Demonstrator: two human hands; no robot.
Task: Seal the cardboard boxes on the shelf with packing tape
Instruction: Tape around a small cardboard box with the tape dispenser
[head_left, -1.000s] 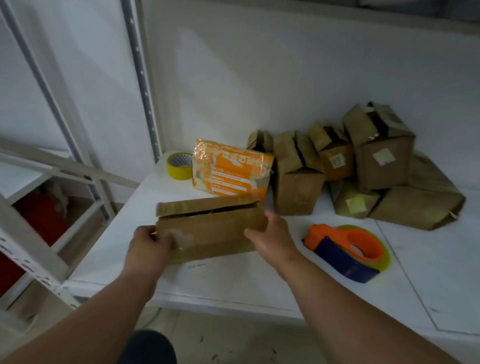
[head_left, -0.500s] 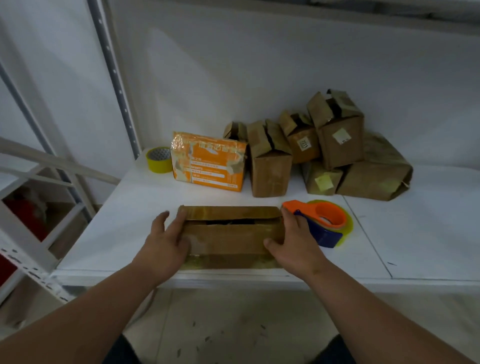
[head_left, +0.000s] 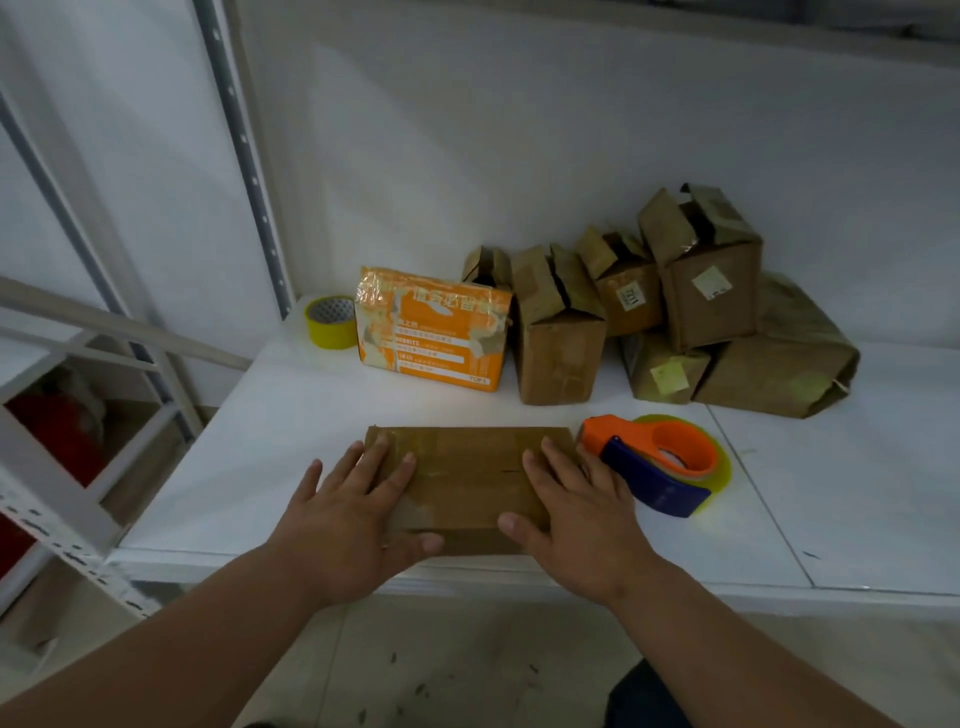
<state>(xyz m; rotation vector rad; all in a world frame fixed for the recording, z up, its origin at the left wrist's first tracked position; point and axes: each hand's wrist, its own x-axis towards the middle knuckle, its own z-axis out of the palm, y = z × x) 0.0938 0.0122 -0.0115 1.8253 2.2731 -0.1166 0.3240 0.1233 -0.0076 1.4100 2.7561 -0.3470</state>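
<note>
The left hand (head_left: 358, 512) and the right hand (head_left: 574, 512) are laid flat, fingers spread wide and gripping nothing, on the closed top of a low, flat brown cardboard box (head_left: 467, 467), which is set near the front edge of the white shelf board (head_left: 270, 431). Just beside the right hand, an orange and blue tape dispenser (head_left: 657, 465) is seen lying on the shelf. Further back, an orange printed package (head_left: 434, 332), a yellow roll of tape (head_left: 331, 322) and a pile of small brown cardboard boxes (head_left: 670, 312) are found against the white wall.

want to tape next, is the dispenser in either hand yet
No, the dispenser lies on the shelf beside the right hand.
</note>
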